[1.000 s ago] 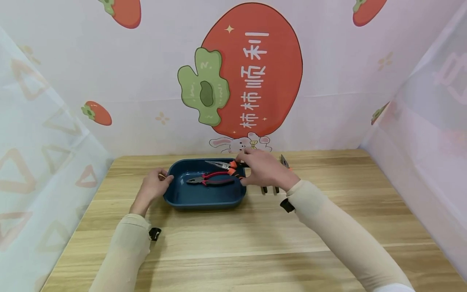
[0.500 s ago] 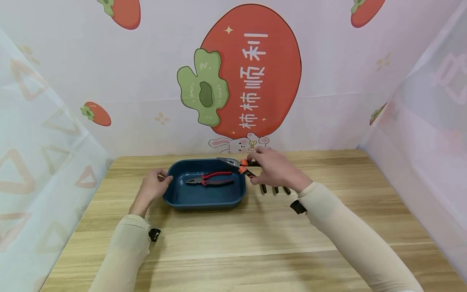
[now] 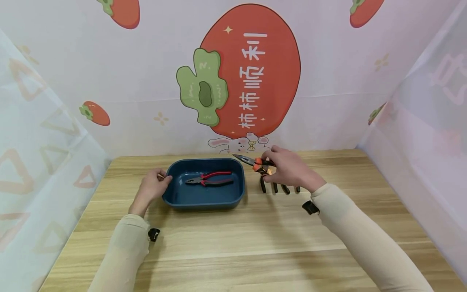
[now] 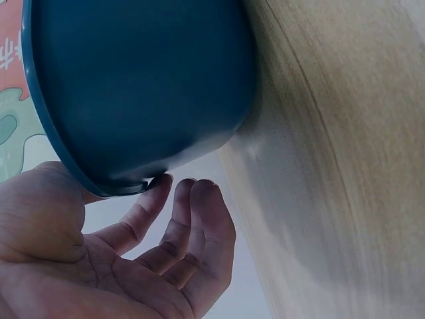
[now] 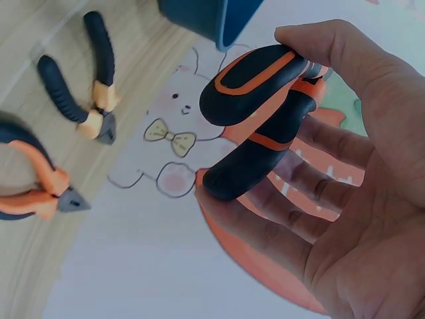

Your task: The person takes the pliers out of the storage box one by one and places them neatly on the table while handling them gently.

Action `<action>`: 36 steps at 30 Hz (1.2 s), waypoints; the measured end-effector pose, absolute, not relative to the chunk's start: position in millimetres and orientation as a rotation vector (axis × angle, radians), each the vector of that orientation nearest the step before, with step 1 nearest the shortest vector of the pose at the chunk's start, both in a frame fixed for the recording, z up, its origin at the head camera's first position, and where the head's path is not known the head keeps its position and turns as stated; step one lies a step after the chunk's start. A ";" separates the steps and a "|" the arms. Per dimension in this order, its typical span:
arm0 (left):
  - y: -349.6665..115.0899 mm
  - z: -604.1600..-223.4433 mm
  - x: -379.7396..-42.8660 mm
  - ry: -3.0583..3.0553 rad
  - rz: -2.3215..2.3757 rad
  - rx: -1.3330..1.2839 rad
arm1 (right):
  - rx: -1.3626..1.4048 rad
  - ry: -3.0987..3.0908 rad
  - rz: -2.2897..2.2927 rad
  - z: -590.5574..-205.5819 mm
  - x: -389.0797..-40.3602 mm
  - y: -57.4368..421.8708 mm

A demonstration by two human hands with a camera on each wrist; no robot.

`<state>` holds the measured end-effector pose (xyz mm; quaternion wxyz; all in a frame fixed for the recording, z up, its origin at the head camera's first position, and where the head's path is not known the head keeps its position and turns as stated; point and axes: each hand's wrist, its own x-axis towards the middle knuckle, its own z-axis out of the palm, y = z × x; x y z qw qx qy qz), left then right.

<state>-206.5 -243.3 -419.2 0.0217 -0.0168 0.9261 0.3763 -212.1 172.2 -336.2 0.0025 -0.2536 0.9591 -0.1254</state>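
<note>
My left hand pinches the left end of a dark blue basin; in the left wrist view the index fingertip touches under the rim, with the thumb mostly hidden behind. Inside the basin lies a pair of red-and-black combination pliers. Just right of the basin, my right hand holds long-nose pliers above the table, jaws pointing left. Their black-and-orange handles sit between thumb and fingers in the right wrist view.
More pliers lie on the table beneath my right hand, partly hidden in the head view. The right wrist view shows a small pair with black handles and an orange-handled pair. A printed cloth wall rises behind the wooden table.
The long-nose pliers in my right hand have moved right, from over the basin to beyond its right edge. More handles on the table have come into sight. My left hand stays put.
</note>
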 end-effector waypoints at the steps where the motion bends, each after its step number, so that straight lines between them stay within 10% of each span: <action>1: -243.4 -419.0 -206.7 2.872 1.163 -0.052 | -0.792 3.012 -0.388 -337.0 -212.6 174.7; 36: -242.8 -421.1 -208.4 2.905 1.160 -0.024 | -0.562 3.043 -0.428 -359.2 -223.6 235.1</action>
